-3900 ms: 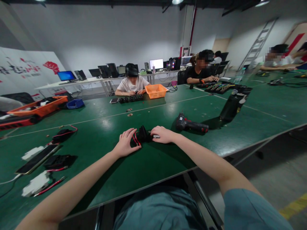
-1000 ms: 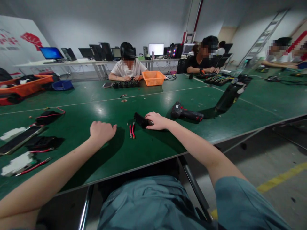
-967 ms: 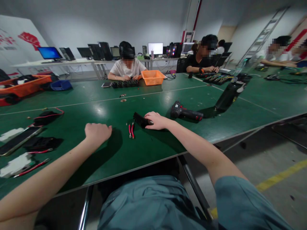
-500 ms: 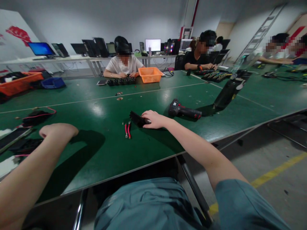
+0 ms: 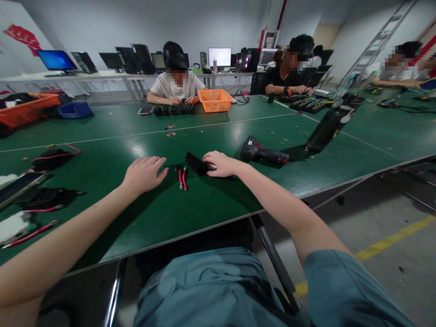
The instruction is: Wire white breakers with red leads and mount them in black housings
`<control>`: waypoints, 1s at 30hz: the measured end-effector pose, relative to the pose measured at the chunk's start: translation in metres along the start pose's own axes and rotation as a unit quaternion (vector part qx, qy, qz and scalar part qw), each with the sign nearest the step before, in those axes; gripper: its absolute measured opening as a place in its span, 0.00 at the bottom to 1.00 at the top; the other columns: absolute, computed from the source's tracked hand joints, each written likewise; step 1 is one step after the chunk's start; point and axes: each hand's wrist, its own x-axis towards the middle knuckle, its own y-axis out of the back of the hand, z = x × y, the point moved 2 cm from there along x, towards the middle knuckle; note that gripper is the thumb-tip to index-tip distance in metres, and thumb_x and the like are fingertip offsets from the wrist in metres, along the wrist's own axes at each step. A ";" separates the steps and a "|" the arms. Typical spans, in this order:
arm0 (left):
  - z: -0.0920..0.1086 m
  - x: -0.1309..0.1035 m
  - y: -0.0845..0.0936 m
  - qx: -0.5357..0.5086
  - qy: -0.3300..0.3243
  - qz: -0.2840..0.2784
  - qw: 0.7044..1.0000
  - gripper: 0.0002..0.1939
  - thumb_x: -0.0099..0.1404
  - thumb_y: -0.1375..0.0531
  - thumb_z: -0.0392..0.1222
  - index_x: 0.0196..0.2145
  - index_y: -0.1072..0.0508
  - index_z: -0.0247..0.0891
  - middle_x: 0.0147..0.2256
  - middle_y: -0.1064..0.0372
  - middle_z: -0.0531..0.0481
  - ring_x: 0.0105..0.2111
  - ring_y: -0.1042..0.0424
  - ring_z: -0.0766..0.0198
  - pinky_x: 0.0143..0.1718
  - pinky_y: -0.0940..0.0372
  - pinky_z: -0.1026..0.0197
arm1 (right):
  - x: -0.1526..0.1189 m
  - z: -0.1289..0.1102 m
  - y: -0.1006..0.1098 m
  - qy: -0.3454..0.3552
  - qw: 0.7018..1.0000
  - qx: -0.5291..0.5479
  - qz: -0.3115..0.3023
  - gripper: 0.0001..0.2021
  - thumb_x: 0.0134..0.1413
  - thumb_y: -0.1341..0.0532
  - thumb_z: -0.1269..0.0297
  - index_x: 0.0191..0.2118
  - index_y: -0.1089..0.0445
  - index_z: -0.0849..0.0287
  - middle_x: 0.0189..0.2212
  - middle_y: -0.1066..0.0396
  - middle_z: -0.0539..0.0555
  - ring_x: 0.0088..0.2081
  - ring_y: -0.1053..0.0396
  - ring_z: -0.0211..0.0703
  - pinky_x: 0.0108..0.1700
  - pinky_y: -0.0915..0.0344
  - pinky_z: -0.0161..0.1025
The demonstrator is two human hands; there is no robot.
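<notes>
While my right hand (image 5: 221, 164) clasps a black plastic block (image 5: 194, 163), my spread-fingered left hand (image 5: 142, 175) could, brushing past, scatter metal-tipped red wires (image 5: 185, 179).

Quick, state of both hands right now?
Left hand: open, apart from the red wires, nothing seen in it.
Right hand: closed on the black part.

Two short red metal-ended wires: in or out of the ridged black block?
Out: the wires lie on the green tabletop beside the block.
</notes>
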 end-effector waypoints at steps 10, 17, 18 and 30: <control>-0.015 0.011 -0.029 -0.113 -0.071 -0.031 0.991 0.29 0.72 0.57 0.55 0.61 0.36 0.35 0.55 0.32 0.39 0.54 0.32 0.51 0.57 0.37 0.51 | -0.002 0.000 0.003 0.008 1.000 0.019 -0.001 0.22 0.52 0.39 0.64 0.54 0.29 0.61 0.58 0.36 0.61 0.59 0.40 0.57 0.61 0.43 0.54; -0.016 0.011 -0.031 -0.121 -0.105 -0.022 0.987 0.29 0.72 0.56 0.53 0.61 0.37 0.33 0.55 0.32 0.37 0.53 0.31 0.49 0.56 0.36 0.49 | -0.005 0.003 0.005 -0.032 0.999 0.006 0.021 0.30 0.50 0.37 0.60 0.60 0.35 0.59 0.60 0.38 0.61 0.60 0.42 0.60 0.61 0.44 0.57; -0.016 0.012 -0.032 -0.120 -0.107 -0.022 0.987 0.29 0.72 0.56 0.53 0.61 0.36 0.33 0.55 0.32 0.37 0.53 0.31 0.49 0.55 0.36 0.49 | -0.005 0.004 0.005 -0.040 0.999 0.002 0.021 0.31 0.49 0.37 0.60 0.61 0.36 0.58 0.60 0.38 0.61 0.60 0.42 0.60 0.60 0.44 0.58; -0.018 0.014 -0.033 -0.133 -0.120 -0.020 0.984 0.28 0.73 0.56 0.53 0.60 0.34 0.33 0.53 0.31 0.37 0.52 0.32 0.49 0.55 0.37 0.47 | -0.004 0.016 0.006 -0.088 0.995 -0.052 0.016 0.35 0.50 0.35 0.52 0.63 0.39 0.61 0.55 0.31 0.65 0.55 0.35 0.62 0.56 0.40 0.57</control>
